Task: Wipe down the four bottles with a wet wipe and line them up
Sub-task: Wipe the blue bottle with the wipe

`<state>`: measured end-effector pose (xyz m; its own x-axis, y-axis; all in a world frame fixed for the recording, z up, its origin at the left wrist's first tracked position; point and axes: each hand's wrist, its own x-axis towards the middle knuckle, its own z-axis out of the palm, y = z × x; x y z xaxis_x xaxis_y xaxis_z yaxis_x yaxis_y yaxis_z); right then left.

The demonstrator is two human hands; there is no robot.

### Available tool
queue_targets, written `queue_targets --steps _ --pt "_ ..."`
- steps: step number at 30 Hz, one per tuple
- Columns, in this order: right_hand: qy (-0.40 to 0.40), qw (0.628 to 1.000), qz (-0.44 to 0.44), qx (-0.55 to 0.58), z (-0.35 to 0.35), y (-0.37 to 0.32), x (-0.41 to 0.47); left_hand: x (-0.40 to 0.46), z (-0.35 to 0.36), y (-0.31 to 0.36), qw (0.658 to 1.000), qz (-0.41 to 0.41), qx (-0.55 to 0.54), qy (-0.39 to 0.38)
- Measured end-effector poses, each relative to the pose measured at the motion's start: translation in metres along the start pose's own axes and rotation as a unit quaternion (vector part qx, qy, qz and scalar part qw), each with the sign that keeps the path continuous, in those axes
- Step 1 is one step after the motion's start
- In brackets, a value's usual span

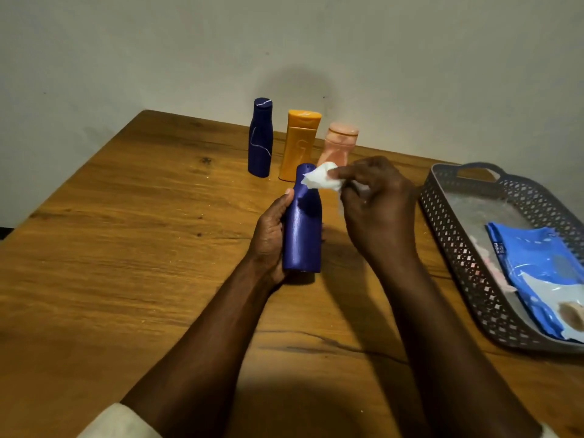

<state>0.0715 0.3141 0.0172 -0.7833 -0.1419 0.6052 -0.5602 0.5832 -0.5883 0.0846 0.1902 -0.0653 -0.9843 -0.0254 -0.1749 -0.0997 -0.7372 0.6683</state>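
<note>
The left hand (271,238) wraps its grip around the body of a blue bottle (302,229), thumb up along the neck, holding it upright near the middle of the wooden table (126,248); whether its base touches the tabletop cannot be told. The right hand (376,203) pinches a crumpled white wet wipe (322,180) between thumb and fingertips, and the wipe touches the top of that bottle at its cap. Toward the far edge of the table, close to the wall (158,42), three other bottles stand upright in a row: a dark blue bottle (260,140) marked with thin white lines on the left, an orange bottle (300,147) just beside it in the middle, and a pale pink bottle (339,143) on the right, partly hidden behind the wipe and the right hand's fingers. At the right edge of the table sits a dark grey perforated basket (458,248) with a handle cutout, and inside it lies a blue wipes packet (537,267) with its flap peeled open. Pale sleeve cuffs show at the bottom of the view on both arms.
</note>
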Motion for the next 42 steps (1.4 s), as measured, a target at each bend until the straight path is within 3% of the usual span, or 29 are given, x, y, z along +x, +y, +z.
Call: queue_targets --steps 6,10,15,20,23,28,36,40,42 --pt "-0.095 0.990 -0.047 -0.091 0.038 0.008 0.009 0.004 0.000 -0.004 1.000 -0.011 -0.009 0.018" --pt "-0.102 0.984 -0.111 -0.100 0.037 -0.004 -0.036 0.003 -0.002 -0.001 0.999 -0.024 -0.040 -0.005" --pt "-0.141 0.974 -0.124 -0.124 0.014 -0.008 -0.094 0.005 -0.003 0.003 0.999 -0.030 0.027 0.023" --pt "-0.064 0.997 -0.038 0.024 -0.002 -0.001 -0.056 0.006 0.000 -0.002 0.999 -0.016 0.027 0.011" --pt "-0.033 0.998 0.017 0.050 0.001 0.007 -0.016 0.004 -0.001 -0.004 0.997 0.030 0.064 -0.021" --pt "-0.062 0.998 -0.010 0.011 0.023 0.011 -0.005 0.004 -0.001 -0.002 0.998 0.053 0.022 -0.021" --pt "-0.056 0.996 -0.050 0.053 0.023 0.005 -0.082 0.009 -0.011 0.006 0.988 0.073 0.001 0.138" --pt "-0.025 0.995 -0.031 0.088 0.022 0.015 -0.089 0.005 -0.005 0.005 0.991 0.084 0.035 0.095" --pt "-0.016 0.993 -0.024 0.112 0.023 0.017 -0.090 0.005 -0.005 0.003 0.984 0.116 0.105 0.084"
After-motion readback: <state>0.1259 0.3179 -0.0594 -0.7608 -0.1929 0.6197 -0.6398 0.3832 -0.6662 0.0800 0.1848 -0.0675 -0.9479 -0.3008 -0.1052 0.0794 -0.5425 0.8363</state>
